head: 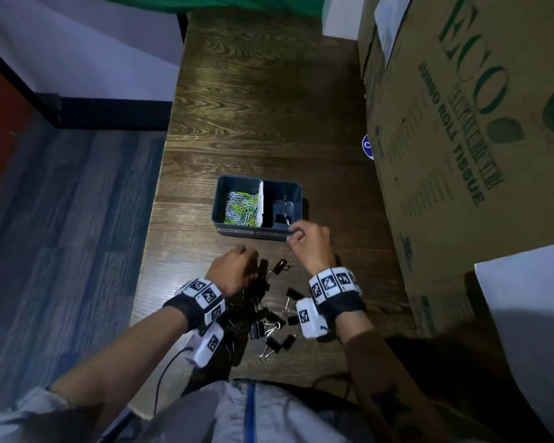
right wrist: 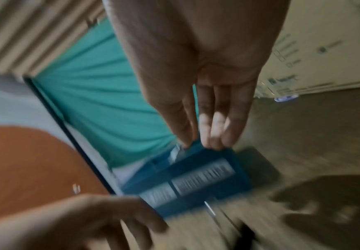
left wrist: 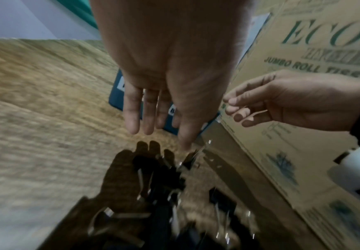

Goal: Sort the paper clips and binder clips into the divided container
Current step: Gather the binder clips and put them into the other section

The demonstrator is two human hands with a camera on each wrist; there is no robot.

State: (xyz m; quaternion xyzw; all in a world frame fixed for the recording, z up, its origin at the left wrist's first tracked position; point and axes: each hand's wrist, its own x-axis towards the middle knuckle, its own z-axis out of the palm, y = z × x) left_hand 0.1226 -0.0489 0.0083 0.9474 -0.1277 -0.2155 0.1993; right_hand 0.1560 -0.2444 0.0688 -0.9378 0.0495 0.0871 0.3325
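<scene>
Many binder clips [head: 271,310] lie in a loose heap on the table [head: 263,100] just in front of you, a few already in the right half of the container [head: 219,199]; the paper clips [head: 242,206] fill its left half. Your right hand [head: 311,243] hangs at the container's near right rim with fingers curled toward the thumb; whether they pinch a clip you cannot tell, since the wrist view is blurred and nothing shows plainly between them. Your left hand [head: 235,270] reaches down over the heap, its fingers straight and close together in the wrist view, holding nothing that shows.

These clips are likely light, stiff and springy, with smooth wire handles that tangle and slide. Pinch one by its black body, across the folded back, not by a wire loop, or neighbours may lift with it. A short drop into the right half should do no harm.
</scene>
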